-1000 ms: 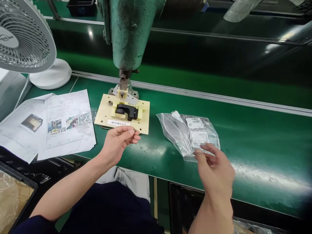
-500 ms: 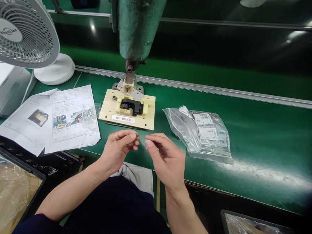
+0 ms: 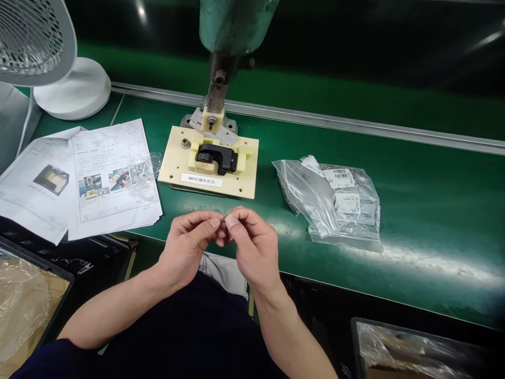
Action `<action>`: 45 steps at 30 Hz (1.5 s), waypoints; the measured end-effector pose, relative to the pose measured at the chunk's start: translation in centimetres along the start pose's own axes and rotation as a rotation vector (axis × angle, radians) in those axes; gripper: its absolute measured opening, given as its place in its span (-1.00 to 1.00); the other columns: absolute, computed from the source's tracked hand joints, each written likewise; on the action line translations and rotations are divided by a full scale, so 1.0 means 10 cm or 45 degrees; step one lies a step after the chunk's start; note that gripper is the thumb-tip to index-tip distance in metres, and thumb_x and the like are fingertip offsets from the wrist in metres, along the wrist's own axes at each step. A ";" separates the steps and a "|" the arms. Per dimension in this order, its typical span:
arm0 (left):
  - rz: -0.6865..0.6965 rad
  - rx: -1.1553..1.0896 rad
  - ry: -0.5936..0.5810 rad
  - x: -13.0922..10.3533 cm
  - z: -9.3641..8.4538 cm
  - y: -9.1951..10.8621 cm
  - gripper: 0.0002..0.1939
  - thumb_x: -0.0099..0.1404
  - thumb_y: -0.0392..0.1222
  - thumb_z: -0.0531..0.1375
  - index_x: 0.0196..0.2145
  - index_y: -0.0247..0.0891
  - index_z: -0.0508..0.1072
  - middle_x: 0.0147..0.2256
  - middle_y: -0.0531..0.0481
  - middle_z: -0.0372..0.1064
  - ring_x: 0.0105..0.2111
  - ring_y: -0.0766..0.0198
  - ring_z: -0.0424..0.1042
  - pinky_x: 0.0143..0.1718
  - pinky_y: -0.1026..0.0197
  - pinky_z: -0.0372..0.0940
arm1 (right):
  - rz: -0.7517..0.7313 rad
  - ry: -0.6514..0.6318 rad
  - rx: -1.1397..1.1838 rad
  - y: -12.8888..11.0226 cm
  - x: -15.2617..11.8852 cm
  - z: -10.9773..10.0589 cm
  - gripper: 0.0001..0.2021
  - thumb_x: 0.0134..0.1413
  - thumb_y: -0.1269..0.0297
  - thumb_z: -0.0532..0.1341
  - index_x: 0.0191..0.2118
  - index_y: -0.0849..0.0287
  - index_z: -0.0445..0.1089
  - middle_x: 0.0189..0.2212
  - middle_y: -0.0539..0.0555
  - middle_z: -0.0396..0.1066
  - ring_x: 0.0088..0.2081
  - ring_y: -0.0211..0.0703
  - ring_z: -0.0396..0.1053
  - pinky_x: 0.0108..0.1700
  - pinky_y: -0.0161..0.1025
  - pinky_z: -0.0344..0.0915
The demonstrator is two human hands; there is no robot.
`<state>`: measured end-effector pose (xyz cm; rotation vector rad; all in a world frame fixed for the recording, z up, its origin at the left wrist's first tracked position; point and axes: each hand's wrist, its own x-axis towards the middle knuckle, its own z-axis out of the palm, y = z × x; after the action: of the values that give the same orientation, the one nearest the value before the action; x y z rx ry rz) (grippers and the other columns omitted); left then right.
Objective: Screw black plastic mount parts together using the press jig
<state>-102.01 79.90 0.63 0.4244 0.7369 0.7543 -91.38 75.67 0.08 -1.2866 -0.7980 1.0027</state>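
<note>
My left hand (image 3: 189, 243) and my right hand (image 3: 254, 242) meet fingertip to fingertip above the front edge of the green bench. Both are closed in a pinch. Something small and dark shows between the tips, too little of it to name. Beyond them lies a cream fixture plate (image 3: 171, 163) with a label on its front. A black curved clamp-like part (image 3: 224, 158) rests in the plate's raised nest, touched by neither hand. Over the back of the plate stands the press head (image 3: 219, 68), its cream tip (image 3: 212, 120) just behind the black part.
Printed sheets (image 3: 106, 210) and a crumpled clear bag (image 3: 144, 176) lie at left, below a white fan (image 3: 71, 89). Labelled zip bags (image 3: 343, 210) lie at right. Bins (image 3: 63, 295) with plastic wrapping stand low at both sides.
My right hand has moved left, so its fingertips now meet those of my left hand. The camera has tilted down somewhat. The black part stays in the fixture.
</note>
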 end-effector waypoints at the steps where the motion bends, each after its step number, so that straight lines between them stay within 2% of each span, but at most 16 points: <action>1: -0.006 -0.013 -0.010 -0.01 -0.01 0.00 -0.89 0.03 -0.23 0.40 -0.45 -0.32 0.61 -0.53 -0.02 0.45 -0.51 0.40 0.39 -0.44 0.35 0.34 | 0.030 -0.001 0.048 0.02 0.00 0.00 -0.83 0.15 0.32 0.19 -0.45 0.18 0.29 -0.56 -0.08 0.30 -0.57 -0.41 0.26 -0.54 -0.43 0.25; 4: -0.042 -0.039 -0.038 -0.02 -0.03 0.01 -0.91 0.07 -0.25 0.37 -0.43 -0.32 0.60 -0.49 -0.03 0.47 -0.49 0.39 0.40 -0.43 0.34 0.35 | 0.051 -0.023 0.119 0.05 -0.02 0.02 -0.84 0.17 0.29 0.19 -0.43 0.18 0.29 -0.53 -0.07 0.29 -0.56 -0.39 0.28 -0.56 -0.41 0.29; 6: -0.078 -0.046 -0.046 -0.02 -0.04 0.02 -0.91 0.08 -0.24 0.38 -0.44 -0.31 0.59 -0.50 -0.01 0.45 -0.50 0.39 0.40 -0.48 0.35 0.33 | -0.030 -0.041 0.085 0.05 -0.03 0.01 -0.85 0.20 0.30 0.16 -0.40 0.17 0.29 -0.48 -0.06 0.27 -0.55 -0.38 0.28 -0.59 -0.40 0.29; 8: -0.114 -0.033 -0.061 -0.02 -0.06 0.03 -0.88 0.08 -0.21 0.39 -0.44 -0.30 0.57 -0.52 0.01 0.42 -0.51 0.39 0.39 -0.52 0.36 0.32 | -0.215 -0.049 -0.082 0.04 -0.04 -0.01 -0.88 0.21 0.37 0.13 -0.38 0.16 0.29 -0.44 -0.06 0.24 -0.54 -0.40 0.27 -0.59 -0.40 0.29; 10: -0.120 0.002 -0.091 -0.02 -0.08 0.03 -0.86 0.07 -0.19 0.41 -0.44 -0.29 0.56 -0.53 0.03 0.41 -0.52 0.38 0.39 -0.53 0.37 0.31 | -0.480 -0.047 -0.368 0.04 -0.04 -0.05 -0.89 0.19 0.47 0.13 -0.35 0.15 0.30 -0.44 -0.05 0.25 -0.49 -0.38 0.29 -0.49 -0.37 0.34; 13: -0.017 0.075 -0.151 -0.04 -0.11 0.00 -0.87 0.08 -0.18 0.41 -0.45 -0.28 0.56 -0.50 0.03 0.41 -0.51 0.39 0.39 -0.51 0.36 0.34 | -0.833 -0.039 -0.721 0.06 -0.03 -0.14 -0.86 0.13 0.54 0.15 -0.28 0.14 0.32 -0.43 -0.01 0.32 -0.38 -0.30 0.33 -0.37 -0.32 0.35; 16: 0.086 0.152 -0.216 -0.05 -0.14 -0.02 -0.91 0.12 -0.22 0.39 -0.45 -0.26 0.57 -0.43 0.03 0.43 -0.50 0.41 0.40 -0.45 0.34 0.37 | -0.997 -0.050 -0.849 0.10 -0.03 -0.21 -0.84 0.13 0.55 0.14 -0.24 0.15 0.31 -0.38 0.04 0.35 -0.34 -0.28 0.35 -0.38 -0.32 0.35; 20: 0.102 0.179 -0.234 -0.05 -0.16 -0.04 -0.91 0.10 -0.26 0.39 -0.46 -0.27 0.55 -0.43 0.03 0.43 -0.52 0.43 0.39 -0.46 0.36 0.36 | -1.088 -0.067 -0.895 0.14 -0.03 -0.25 -0.83 0.13 0.55 0.16 -0.21 0.16 0.33 -0.37 0.06 0.37 -0.34 -0.28 0.36 -0.38 -0.34 0.36; 26: 0.268 0.333 -0.085 -0.07 -0.21 -0.10 -0.86 0.08 -0.30 0.40 -0.36 -0.25 0.54 -0.46 0.06 0.43 -0.49 0.43 0.39 -0.43 0.37 0.37 | -0.976 -0.050 -0.833 0.21 -0.09 -0.21 -0.70 0.11 0.58 0.17 -0.11 0.08 0.41 -0.29 0.06 0.44 -0.34 -0.26 0.41 -0.41 -0.31 0.38; 29: 0.279 0.363 -0.024 -0.08 -0.21 -0.12 -0.85 0.08 -0.29 0.41 -0.38 -0.26 0.52 -0.47 0.07 0.43 -0.50 0.44 0.39 -0.43 0.38 0.36 | -0.880 -0.010 -0.751 0.22 -0.14 -0.17 -0.69 0.11 0.58 0.17 -0.11 0.07 0.44 -0.29 0.05 0.45 -0.33 -0.26 0.42 -0.40 -0.30 0.39; 34: 0.154 0.223 0.060 -0.08 -0.16 -0.12 -0.79 0.01 -0.21 0.45 -0.43 -0.29 0.52 -0.52 0.08 0.43 -0.57 0.44 0.37 -0.50 0.36 0.34 | -0.647 0.013 -0.616 0.21 -0.20 -0.12 -0.73 0.13 0.54 0.17 -0.14 0.08 0.49 -0.30 0.06 0.46 -0.34 -0.23 0.44 -0.40 -0.28 0.40; 39: 0.024 0.094 0.110 -0.08 -0.15 -0.09 -0.79 -0.03 -0.21 0.46 -0.45 -0.30 0.53 -0.54 0.04 0.45 -0.55 0.39 0.42 -0.49 0.35 0.35 | -0.442 0.020 -0.495 0.20 -0.23 -0.12 -0.81 0.16 0.47 0.17 -0.19 0.10 0.49 -0.31 0.06 0.46 -0.32 -0.20 0.46 -0.33 -0.22 0.45; 45: -0.047 0.025 0.131 -0.07 -0.14 -0.08 -0.80 -0.04 -0.25 0.45 -0.47 -0.31 0.52 -0.55 0.04 0.45 -0.55 0.39 0.42 -0.51 0.36 0.32 | -0.312 0.011 -0.340 0.22 -0.23 -0.10 -0.85 0.15 0.45 0.18 -0.24 0.10 0.47 -0.33 0.04 0.43 -0.33 -0.22 0.45 -0.34 -0.23 0.44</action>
<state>-103.05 79.01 -0.46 0.3909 0.8473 0.7387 -91.62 73.15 -2.10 -1.3771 -1.0820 0.7105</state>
